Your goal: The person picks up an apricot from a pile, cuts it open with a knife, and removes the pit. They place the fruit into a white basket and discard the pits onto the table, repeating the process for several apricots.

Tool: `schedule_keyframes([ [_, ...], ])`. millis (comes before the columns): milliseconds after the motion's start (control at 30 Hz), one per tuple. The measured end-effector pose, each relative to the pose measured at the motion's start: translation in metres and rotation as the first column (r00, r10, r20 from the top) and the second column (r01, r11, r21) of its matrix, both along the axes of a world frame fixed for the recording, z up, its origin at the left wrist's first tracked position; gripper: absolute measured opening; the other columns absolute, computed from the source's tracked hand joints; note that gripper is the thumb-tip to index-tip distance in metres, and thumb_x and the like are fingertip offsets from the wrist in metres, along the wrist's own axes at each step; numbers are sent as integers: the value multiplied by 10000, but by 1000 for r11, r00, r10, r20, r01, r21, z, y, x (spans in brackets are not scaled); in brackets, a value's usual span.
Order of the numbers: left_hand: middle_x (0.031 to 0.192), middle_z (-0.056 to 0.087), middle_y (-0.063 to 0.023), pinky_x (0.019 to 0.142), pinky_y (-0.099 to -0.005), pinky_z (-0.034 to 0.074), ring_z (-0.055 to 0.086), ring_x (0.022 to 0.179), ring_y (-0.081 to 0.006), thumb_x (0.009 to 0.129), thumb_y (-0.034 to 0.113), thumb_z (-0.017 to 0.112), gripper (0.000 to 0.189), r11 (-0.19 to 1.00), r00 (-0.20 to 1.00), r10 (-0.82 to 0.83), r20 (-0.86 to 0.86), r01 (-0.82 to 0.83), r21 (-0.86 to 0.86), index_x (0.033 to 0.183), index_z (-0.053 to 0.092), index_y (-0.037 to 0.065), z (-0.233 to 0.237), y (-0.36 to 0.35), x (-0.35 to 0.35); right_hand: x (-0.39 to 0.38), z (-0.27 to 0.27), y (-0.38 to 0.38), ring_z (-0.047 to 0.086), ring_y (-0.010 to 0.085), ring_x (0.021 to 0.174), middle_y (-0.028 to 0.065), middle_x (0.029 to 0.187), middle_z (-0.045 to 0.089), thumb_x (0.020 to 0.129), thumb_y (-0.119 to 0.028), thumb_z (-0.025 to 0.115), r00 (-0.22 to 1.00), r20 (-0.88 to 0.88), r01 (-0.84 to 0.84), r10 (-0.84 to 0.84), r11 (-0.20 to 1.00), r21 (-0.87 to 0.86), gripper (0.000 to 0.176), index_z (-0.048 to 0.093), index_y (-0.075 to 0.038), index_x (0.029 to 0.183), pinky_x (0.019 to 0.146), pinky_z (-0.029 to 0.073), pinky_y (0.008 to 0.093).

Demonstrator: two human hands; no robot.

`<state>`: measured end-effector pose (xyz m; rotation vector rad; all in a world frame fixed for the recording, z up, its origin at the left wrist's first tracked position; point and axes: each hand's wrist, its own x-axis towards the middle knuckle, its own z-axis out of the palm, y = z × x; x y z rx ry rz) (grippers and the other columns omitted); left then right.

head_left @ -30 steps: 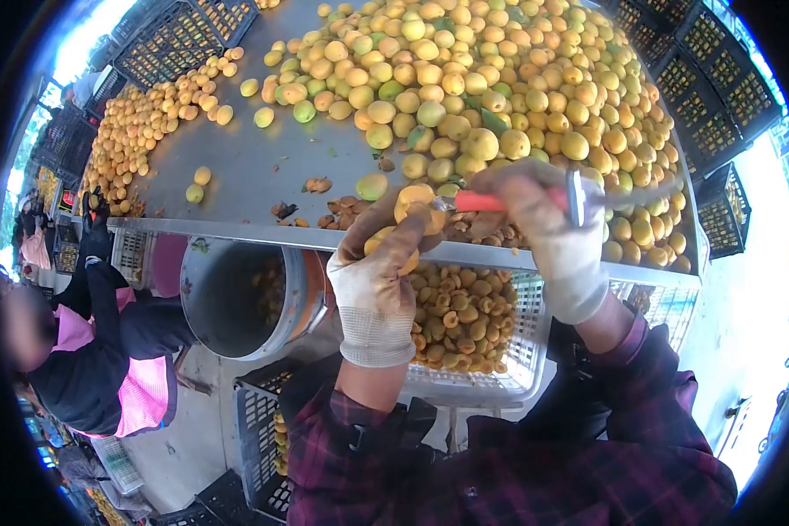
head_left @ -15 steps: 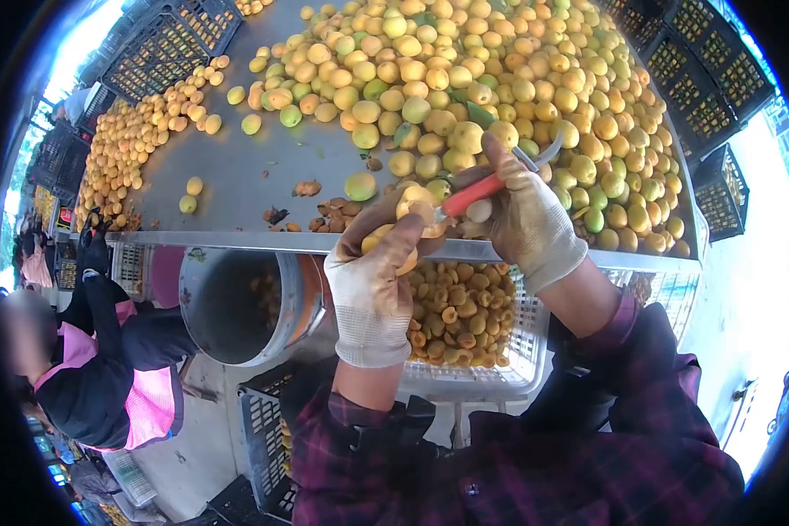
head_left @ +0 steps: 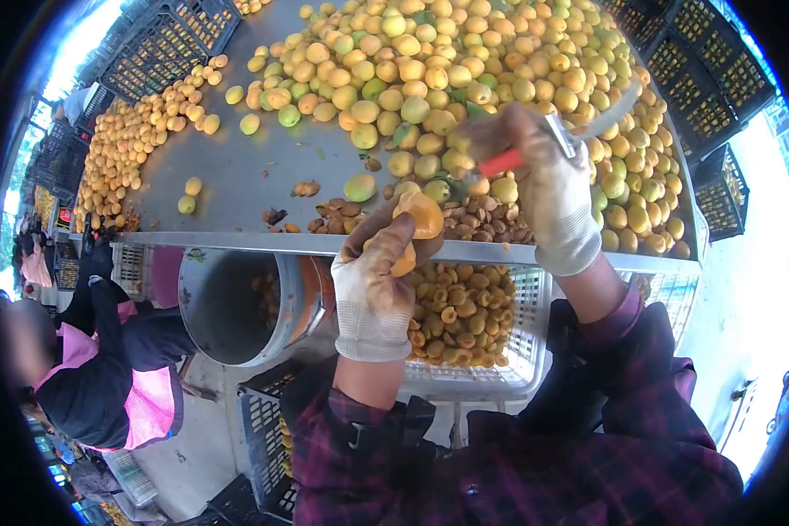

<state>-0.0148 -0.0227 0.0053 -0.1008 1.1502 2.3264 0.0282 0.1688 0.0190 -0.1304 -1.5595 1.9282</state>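
Note:
Gloved and stained, my left hand (head_left: 377,276) is closed on orange fruit pieces (head_left: 422,216) at the table's front edge. My right hand (head_left: 543,175), also gloved, grips a red-handled tool (head_left: 501,163) with a curved metal blade, blurred by motion, above the fruit pile. Brown pits (head_left: 486,219) lie on the metal table (head_left: 237,188) between the hands. Behind them spreads a large heap of yellow-orange fruit (head_left: 465,53). Below the edge, a white basket (head_left: 526,351) holds opened fruit (head_left: 460,311).
A large bucket (head_left: 237,307) stands below the table edge at left. Black crates (head_left: 701,70) of fruit are stacked at the right, with another crate (head_left: 149,53) at the upper left. A person (head_left: 88,377) in pink and black is at the left.
My right hand has moved away from my left, up and to the right, taking the red-handled tool with it. The pits between them are now uncovered. My left hand has barely moved.

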Motion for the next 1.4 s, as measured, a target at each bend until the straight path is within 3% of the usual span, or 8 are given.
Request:
schedule_keyframes([
  [167,1151,654,-177,856,-374,612,690,1018,-276,942,25,598,298,995,990,-100,-97,98,-29,1214,575,-95,-16,-3,0,2,10,-31,645,135,697,95,736,682,796,-238,822,870,493,-273,-12,821,502,348,701,3,1015,635,498,296],
  [300,1069,681,-152,860,-375,607,694,957,-236,903,-30,603,295,990,996,-85,28,87,-113,1189,599,-101,-10,-3,10,2,3,-33,650,182,683,137,724,647,808,-238,791,876,465,-157,-130,834,528,327,690,-5,1013,641,499,330],
  [433,988,724,-122,863,-308,549,668,929,-168,803,-13,707,381,884,906,-401,-139,342,-319,1174,658,-83,-6,-6,17,-2,1,-13,658,199,716,155,769,666,810,-201,762,866,463,-70,-188,871,486,281,693,-13,1007,693,516,321],
  [533,1066,732,-122,913,-312,516,678,969,-185,754,20,751,453,579,577,-782,-236,531,-618,1198,670,-18,-4,-5,24,1,5,1,632,142,733,86,793,695,811,-185,761,846,470,-26,-250,862,506,292,712,-20,1046,710,512,297],
  [800,1056,700,-206,890,-422,514,668,1002,-367,803,165,726,350,710,527,-672,-520,259,-654,1116,691,13,-19,2,33,-3,29,38,622,106,655,37,705,694,813,-236,755,733,572,19,-370,850,526,268,751,-25,978,649,502,275],
  [900,1134,714,-167,949,-331,513,681,1079,-248,829,90,720,374,620,502,-751,-429,314,-719,1178,664,-35,0,0,30,-32,45,56,647,131,665,66,726,706,791,-252,762,690,592,-75,-418,772,632,293,750,-28,981,666,519,302],
  [1167,1130,712,-182,947,-334,509,684,1067,-249,830,67,702,353,659,595,-682,-425,249,-709,1166,673,-35,12,-7,12,-128,16,111,701,169,753,77,793,716,768,-302,787,529,650,-227,-546,647,728,422,717,-51,1099,727,548,300],
  [1400,1210,690,-175,973,-319,496,661,1126,-267,844,101,715,389,626,661,-689,-298,336,-703,1222,675,17,19,-10,-9,-187,10,102,653,293,1112,162,1189,683,782,-411,752,497,609,-378,-618,477,794,507,703,-104,1183,972,506,380],
])
